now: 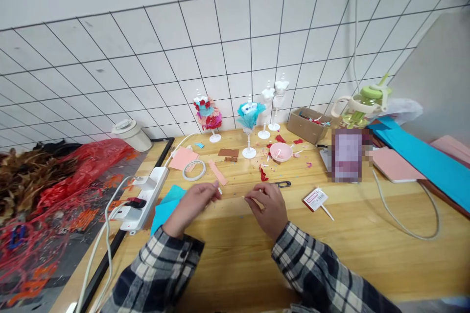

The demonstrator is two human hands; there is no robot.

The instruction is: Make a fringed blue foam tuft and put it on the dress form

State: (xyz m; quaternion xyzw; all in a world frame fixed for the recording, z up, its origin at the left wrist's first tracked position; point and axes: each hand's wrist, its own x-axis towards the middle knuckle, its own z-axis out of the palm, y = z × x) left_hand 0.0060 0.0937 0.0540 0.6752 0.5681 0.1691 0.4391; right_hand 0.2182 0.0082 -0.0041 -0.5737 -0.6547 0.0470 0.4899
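Both hands rest low over a wooden table [367, 254], sleeves in dark plaid. My left hand [193, 205] is pinched shut, with a small white stick-like tip showing at its fingertips. My right hand [269, 207] is also pinched, holding the end of a thin pale stick that points left toward the other hand. Whether both hands hold one piece I cannot tell. A pink paper strip [218, 172] and a roll of white tape [194, 170] lie just beyond my left hand. Blue paper [167, 205] lies under its wrist.
Small white mannequin stands [273, 102], two dressed in pink and blue paper, stand by the tiled wall. A pink dish [281, 152], black scissors [282, 184], cardboard box [307, 124], power strip [145, 195], green-lidded bottle [362, 105] and coloured paper sheets [422, 156] surround them. Red netting lies left.
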